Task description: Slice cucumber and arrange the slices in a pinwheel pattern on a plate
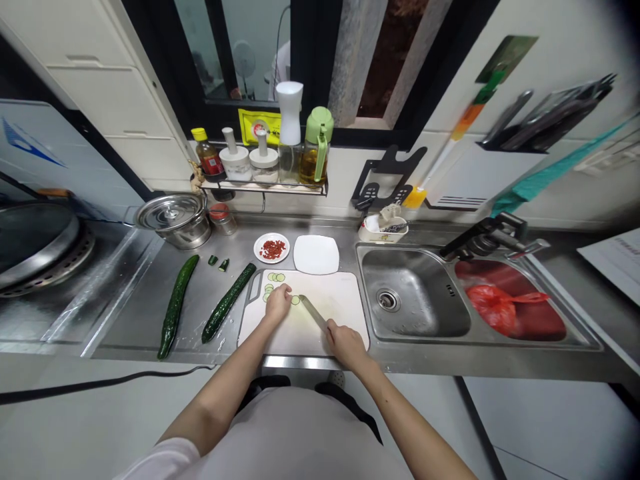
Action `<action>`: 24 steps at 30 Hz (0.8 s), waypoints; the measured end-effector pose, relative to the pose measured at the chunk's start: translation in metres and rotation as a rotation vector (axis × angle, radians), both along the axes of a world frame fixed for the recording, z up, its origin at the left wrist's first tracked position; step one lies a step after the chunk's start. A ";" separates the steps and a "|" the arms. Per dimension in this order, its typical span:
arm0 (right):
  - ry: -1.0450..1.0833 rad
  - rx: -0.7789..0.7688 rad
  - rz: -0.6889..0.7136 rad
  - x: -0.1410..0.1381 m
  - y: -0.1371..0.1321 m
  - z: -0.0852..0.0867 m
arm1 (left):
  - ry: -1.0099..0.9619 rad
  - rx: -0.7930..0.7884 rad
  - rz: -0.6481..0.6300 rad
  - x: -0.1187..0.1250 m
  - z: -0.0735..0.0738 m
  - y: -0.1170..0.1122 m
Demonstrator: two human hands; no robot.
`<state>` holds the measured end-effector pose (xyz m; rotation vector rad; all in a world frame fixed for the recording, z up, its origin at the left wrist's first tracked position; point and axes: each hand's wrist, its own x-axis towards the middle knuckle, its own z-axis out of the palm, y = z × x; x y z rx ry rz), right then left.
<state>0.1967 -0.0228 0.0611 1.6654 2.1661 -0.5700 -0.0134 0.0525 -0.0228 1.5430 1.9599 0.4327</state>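
My right hand (346,343) is wrapped around the handle of a kitchen knife (314,313), its blade slanting up and left across a white cutting board (320,337). A thin cucumber slice (295,300) lies by the blade's tip. Just left of it, my left hand (279,305) rests over the board with its fingers curled together; anything between them is hidden. Several more slices (277,277) are on the board's upper left, some partly behind that hand. Two dark green cucumbers, one nearer the board (227,305) and one farther left (177,308), lie on the steel counter.
Behind the board stand a plate of chopped red pieces (260,248) and a white square plate (316,253). Cucumber ends (223,265) lie left. A lidded pot (175,220) stands back left. To the right, a sink (417,313) adjoins a basin with a red plastic bag (493,308).
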 end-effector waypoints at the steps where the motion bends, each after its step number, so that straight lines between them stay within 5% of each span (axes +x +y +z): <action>1: 0.001 -0.002 0.009 -0.001 0.000 0.000 | -0.003 -0.007 0.007 0.000 0.000 0.001; 24: -0.012 -0.040 0.071 -0.010 0.005 -0.001 | -0.046 -0.075 0.094 -0.002 -0.005 0.010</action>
